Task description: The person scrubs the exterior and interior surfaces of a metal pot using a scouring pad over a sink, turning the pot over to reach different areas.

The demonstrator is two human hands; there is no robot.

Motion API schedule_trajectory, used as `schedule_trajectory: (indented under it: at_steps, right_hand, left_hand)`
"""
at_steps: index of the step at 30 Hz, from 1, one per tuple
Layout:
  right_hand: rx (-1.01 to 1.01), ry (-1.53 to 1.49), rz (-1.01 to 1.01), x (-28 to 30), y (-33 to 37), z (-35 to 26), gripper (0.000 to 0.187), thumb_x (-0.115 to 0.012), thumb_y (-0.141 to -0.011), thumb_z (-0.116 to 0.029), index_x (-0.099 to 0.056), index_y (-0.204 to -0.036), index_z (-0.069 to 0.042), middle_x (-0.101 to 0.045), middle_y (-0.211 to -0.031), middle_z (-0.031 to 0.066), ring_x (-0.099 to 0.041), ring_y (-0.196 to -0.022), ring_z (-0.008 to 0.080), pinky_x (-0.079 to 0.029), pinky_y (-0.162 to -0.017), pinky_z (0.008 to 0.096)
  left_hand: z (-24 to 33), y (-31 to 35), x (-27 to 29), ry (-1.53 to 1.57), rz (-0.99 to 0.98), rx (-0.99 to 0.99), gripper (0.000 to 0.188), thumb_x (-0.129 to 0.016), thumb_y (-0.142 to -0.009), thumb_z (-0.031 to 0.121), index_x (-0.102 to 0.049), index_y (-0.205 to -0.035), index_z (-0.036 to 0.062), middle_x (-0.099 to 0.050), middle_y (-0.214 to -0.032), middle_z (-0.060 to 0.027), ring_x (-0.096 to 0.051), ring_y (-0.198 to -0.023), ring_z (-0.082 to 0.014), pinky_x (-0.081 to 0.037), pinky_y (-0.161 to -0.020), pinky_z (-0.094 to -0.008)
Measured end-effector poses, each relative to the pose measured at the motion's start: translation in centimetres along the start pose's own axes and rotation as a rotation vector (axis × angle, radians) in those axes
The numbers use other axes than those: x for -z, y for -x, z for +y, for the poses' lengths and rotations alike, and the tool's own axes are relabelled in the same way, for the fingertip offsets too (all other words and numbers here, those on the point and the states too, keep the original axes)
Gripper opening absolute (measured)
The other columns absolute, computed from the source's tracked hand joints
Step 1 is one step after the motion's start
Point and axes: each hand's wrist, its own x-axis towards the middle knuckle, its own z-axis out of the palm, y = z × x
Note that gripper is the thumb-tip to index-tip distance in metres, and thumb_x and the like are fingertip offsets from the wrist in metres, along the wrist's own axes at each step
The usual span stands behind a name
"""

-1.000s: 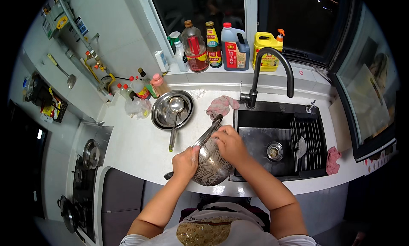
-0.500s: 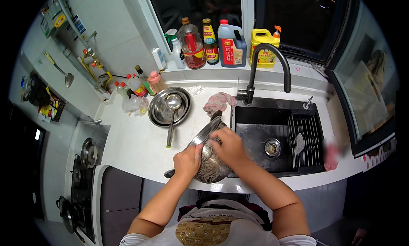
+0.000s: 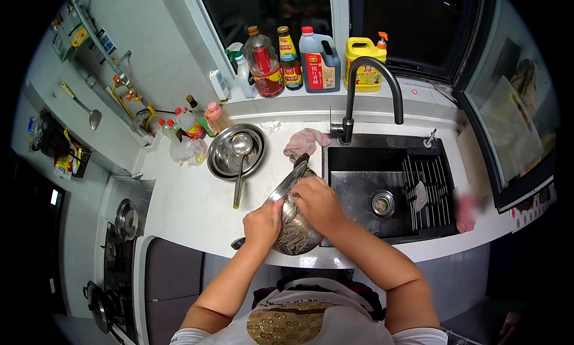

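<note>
Left hand point(image 3: 262, 224) grips a tilted pot point(image 3: 296, 236); right hand point(image 3: 318, 205) touches it.

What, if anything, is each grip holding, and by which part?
The left grip holds a two-handled metal pot by its rim; the right grip touches its outer side, any hold unclear.

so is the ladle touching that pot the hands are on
Apart. The head view shows it: a strip of white counter lies between the handle of the ladle and the tilted metal pot to its right.

Open worktop point(image 3: 185, 213) leaves room left of the pot point(image 3: 294, 234); farther back, bowls point(image 3: 211, 158), a ladle point(image 3: 238, 186) and the tap point(image 3: 397, 100) obstruct.
</note>
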Motion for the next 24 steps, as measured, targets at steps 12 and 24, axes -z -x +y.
schedule_trajectory:
  at_steps: [12, 24]
  right_hand:
    - [-0.097, -0.091, -0.013, 1.0, 0.1, 1.5, 0.017, -0.060, -0.074, 0.001, -0.062, -0.091, -0.002, -0.060, -0.091, 0.0130, -0.055, -0.087, 0.0325, -0.046, -0.080, 0.0398]
    - [0.109, 0.047, -0.085, 0.6, -0.1, 2.4, 0.015, -0.055, -0.075, 0.001, -0.060, -0.089, -0.003, -0.055, -0.094, 0.0126, -0.054, -0.089, 0.0318, -0.046, -0.077, 0.0386]
  left_hand:
    - [0.3, -0.9, 0.1, -0.004, -0.022, 0.005, 0.042, -0.051, -0.095, 0.036, -0.057, -0.066, 0.0058, -0.056, -0.052, -0.0173, -0.057, -0.048, -0.0382, -0.045, -0.045, -0.0457]
    - [0.8, -0.4, 0.3, 0.010, -0.044, 0.039, 0.047, -0.047, -0.096, 0.036, -0.055, -0.063, 0.0035, -0.054, -0.053, -0.0210, -0.055, -0.050, -0.0415, -0.044, -0.048, -0.0471]
